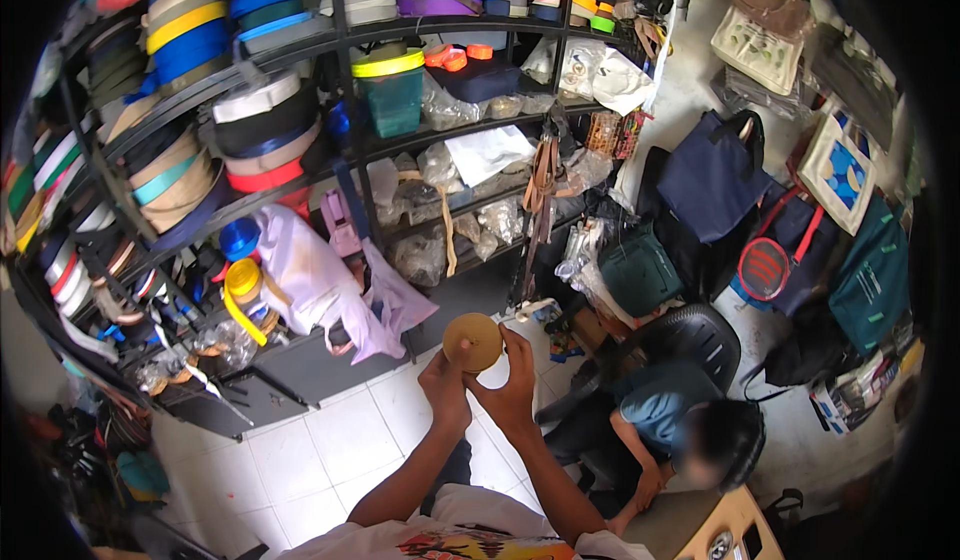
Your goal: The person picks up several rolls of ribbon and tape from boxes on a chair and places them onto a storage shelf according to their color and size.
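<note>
In front of me, above the tiled floor, I hold up a flat round tan roll [482,336], which looks like coiled webbing strap. My left hand [444,390] grips its lower left edge, with the thumb or a finger lying over its face. The fingers of my right hand [512,380] curve round the right edge of the same roll. Both hands almost meet below it.
Black shelves [440,132] hold webbing rolls [190,40], plastic bags and a green bin [390,95]. A lilac bag [310,280] hangs on their front. To the right sits a person [660,410] on a black chair [705,335], with bags [712,175] on the wall behind.
</note>
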Motion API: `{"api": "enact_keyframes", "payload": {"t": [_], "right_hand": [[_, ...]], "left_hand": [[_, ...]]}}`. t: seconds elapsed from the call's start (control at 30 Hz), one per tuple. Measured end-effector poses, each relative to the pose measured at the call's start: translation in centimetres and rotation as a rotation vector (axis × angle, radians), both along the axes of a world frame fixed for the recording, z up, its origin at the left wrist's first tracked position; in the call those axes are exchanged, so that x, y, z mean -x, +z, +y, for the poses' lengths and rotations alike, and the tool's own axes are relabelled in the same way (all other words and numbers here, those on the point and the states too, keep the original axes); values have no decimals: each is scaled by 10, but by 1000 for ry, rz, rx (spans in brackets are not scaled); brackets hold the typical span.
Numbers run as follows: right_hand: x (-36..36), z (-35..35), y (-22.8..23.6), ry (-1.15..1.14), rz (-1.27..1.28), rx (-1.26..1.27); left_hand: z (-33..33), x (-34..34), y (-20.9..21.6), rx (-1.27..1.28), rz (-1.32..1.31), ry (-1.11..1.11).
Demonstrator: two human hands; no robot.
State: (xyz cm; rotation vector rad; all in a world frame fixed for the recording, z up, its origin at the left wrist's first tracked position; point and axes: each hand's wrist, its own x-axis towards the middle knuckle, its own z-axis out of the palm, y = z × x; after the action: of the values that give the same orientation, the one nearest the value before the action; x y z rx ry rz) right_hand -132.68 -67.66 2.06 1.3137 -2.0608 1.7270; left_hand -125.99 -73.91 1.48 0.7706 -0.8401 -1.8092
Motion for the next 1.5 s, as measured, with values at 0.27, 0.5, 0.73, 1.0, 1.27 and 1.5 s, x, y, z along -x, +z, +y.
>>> {"api": "enact_keyframes", "payload": {"t": [0.27,0.5,0.73,1.0,1.27,1.5], "right_hand": [[188,-133,78,-185,134,242],[351,-182,117,-315,36,442],[541,-216,183,-169,-128,725],[766,-288,414,-166,151,656],[835,-368,482,67,234,278],[843,-388,488,147,259,255]], "left_hand": [[-148,189,71,422,77,-297],[-184,342,132,606,181,-614],[-201,510,197,910,145,-603],[-250,676,300,1385,-148,-132],[-281,732,319,1629,-410,252],[-301,744,315,1662,-500,344]]}}
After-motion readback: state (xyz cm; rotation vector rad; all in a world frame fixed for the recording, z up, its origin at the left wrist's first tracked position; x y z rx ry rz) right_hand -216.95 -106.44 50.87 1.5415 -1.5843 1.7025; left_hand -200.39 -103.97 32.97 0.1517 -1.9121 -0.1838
